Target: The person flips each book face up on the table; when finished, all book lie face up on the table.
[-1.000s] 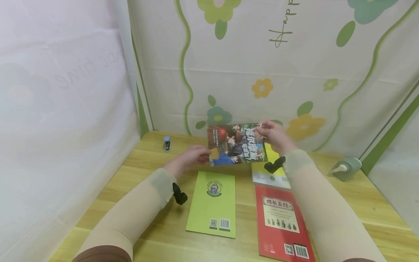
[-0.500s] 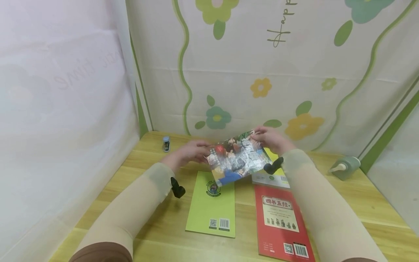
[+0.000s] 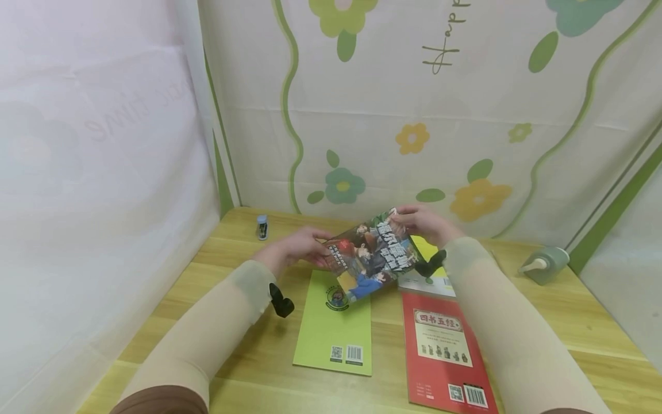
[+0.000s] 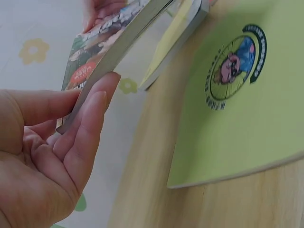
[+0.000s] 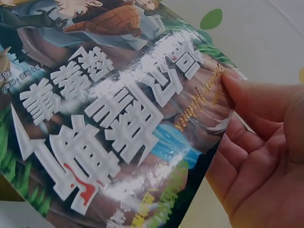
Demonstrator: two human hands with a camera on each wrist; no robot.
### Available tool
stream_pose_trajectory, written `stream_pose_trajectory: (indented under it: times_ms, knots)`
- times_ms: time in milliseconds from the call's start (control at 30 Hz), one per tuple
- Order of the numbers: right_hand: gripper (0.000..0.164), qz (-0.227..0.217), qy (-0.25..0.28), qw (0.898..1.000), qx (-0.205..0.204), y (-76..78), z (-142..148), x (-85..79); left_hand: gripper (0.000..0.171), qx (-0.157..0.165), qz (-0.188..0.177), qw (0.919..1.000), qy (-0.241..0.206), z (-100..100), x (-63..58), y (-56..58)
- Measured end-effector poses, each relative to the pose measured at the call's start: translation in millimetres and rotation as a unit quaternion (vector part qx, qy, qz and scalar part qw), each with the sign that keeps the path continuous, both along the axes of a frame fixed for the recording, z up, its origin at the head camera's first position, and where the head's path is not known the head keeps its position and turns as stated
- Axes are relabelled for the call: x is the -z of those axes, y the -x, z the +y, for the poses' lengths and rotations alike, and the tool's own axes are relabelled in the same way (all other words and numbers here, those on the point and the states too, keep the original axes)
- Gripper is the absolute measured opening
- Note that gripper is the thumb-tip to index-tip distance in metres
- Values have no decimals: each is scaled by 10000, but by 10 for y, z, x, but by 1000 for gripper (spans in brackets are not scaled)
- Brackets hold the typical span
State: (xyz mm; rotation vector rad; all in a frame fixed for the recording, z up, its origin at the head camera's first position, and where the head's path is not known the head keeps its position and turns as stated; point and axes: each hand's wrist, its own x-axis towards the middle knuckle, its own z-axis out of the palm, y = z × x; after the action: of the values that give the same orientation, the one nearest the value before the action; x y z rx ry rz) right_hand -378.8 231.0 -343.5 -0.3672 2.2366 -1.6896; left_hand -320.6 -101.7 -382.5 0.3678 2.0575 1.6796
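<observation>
Four books on show, folks: one illustrated book (image 3: 369,256) up between two hands, the left hand (image 3: 302,248) and the right hand (image 3: 426,223); one red book (image 3: 439,368), near right; one lime-green book (image 3: 331,339) left of that; one yellow-and-white book (image 3: 426,283) on the red one's far side! Bottles, two: one blue-capped bottle (image 3: 262,228) far left, one grey-green bottle (image 3: 552,263) right. Black wrist pieces (image 3: 281,302)? Two, one per arm!

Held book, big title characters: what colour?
The title characters are silvery white with some red streaks; they show best in the right wrist view.
</observation>
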Motion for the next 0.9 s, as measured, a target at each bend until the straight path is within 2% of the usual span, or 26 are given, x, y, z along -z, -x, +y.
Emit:
stream_pose_trajectory:
  times_ms: [100, 267, 500, 667, 900]
  knots:
    - [13, -15, -65, 9999, -80, 1, 35, 22, 51, -27, -36, 9999, -136, 7, 5, -3]
    - [15, -280, -198, 9994, -17, -11, 108, 82, 50, -138, -168, 9986, -489, -15, 27, 11]
    - [25, -372, -132, 9992, -71, -57, 197, 166, 49, -506, -309, 9955, -744, -47, 47, 35]
    - [23, -561, -63, 9984, 14, -59, 221, 213, 48, -687, -373, 9936, -810, -60, 76, 58]
    - [20, -750, -19, 9964, 390, -41, 240, 298, 49, -903, -554, 9901, -924, -70, 117, 101]
